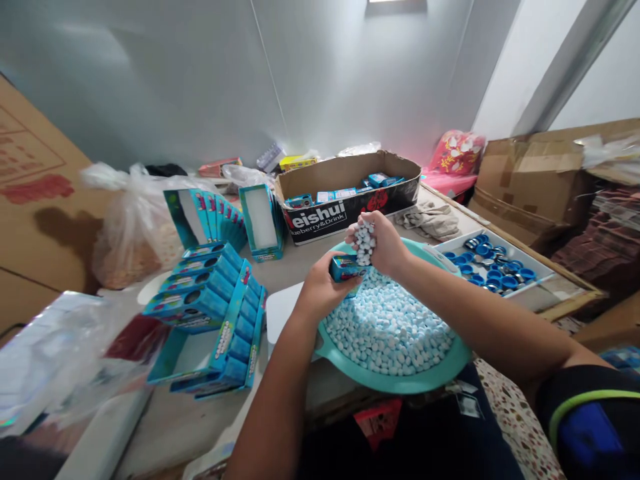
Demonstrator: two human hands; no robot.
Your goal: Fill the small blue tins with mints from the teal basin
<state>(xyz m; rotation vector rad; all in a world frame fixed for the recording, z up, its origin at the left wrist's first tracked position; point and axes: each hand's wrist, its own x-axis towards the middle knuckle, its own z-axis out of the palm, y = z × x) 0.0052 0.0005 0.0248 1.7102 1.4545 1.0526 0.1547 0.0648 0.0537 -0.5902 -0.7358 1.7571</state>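
My left hand [324,285] grips a small blue box [345,267], tilted over the near left part of a teal basin [395,385]. Small white and pale blue candies [390,327] fill much of the basin. Just above the box, my right hand [383,243] is closed around a handful of the same candies [366,241], which bulge out at the finger side. These candies are at the box's upper end; whether any have dropped inside is hidden.
Blue boxes stand in display trays [220,333] at left, beside stacked empty trays [263,223]. A black-printed carton [350,217] behind the basin holds more boxes. Blue lids lie in a white tray [537,272] at right. A crumpled cloth [433,219] and plastic bags [135,227] sit around.
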